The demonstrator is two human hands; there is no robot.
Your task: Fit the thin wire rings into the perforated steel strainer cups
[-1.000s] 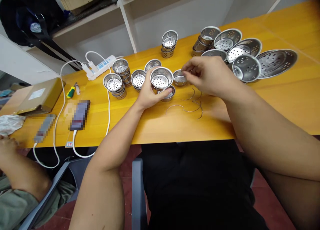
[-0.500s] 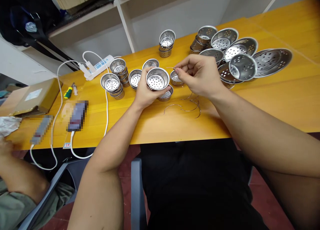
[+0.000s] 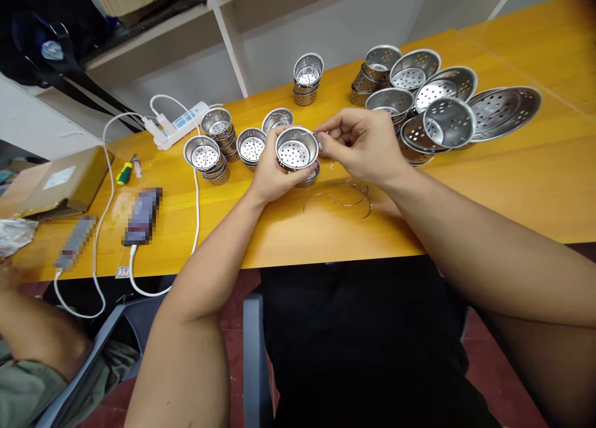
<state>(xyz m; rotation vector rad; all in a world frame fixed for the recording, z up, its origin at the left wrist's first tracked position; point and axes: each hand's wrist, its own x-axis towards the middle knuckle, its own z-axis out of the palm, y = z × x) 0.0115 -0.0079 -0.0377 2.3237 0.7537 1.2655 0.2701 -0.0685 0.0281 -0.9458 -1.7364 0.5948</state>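
My left hand (image 3: 272, 172) is wrapped round a small perforated metal cup (image 3: 296, 150), its open top tilted towards me. My right hand (image 3: 361, 143) pinches a thin wire (image 3: 308, 133), whose tip reaches over the right rim of that cup. Several loose curved wires (image 3: 354, 201) lie on the yellow table (image 3: 288, 235) below my right hand. Another small cup (image 3: 308, 178) shows partly behind my left fingertips. Just left of my left hand is a short stack of cups (image 3: 252, 147), with one more cup (image 3: 278, 118) behind it.
Stacked cups (image 3: 205, 154) stand at the left, more (image 3: 308, 74) at the back. Larger perforated bowls (image 3: 449, 127) crowd the right. A power strip (image 3: 184, 127), white cables, a phone (image 3: 143, 217), a screwdriver (image 3: 124, 173) and a cardboard box (image 3: 65, 179) lie left. Another person's arm (image 3: 41, 328) is at far left.
My right hand has moved left and slightly down, bringing the wire from beside the cup to its rim. The held cup has shifted slightly right. The view has shifted slightly.
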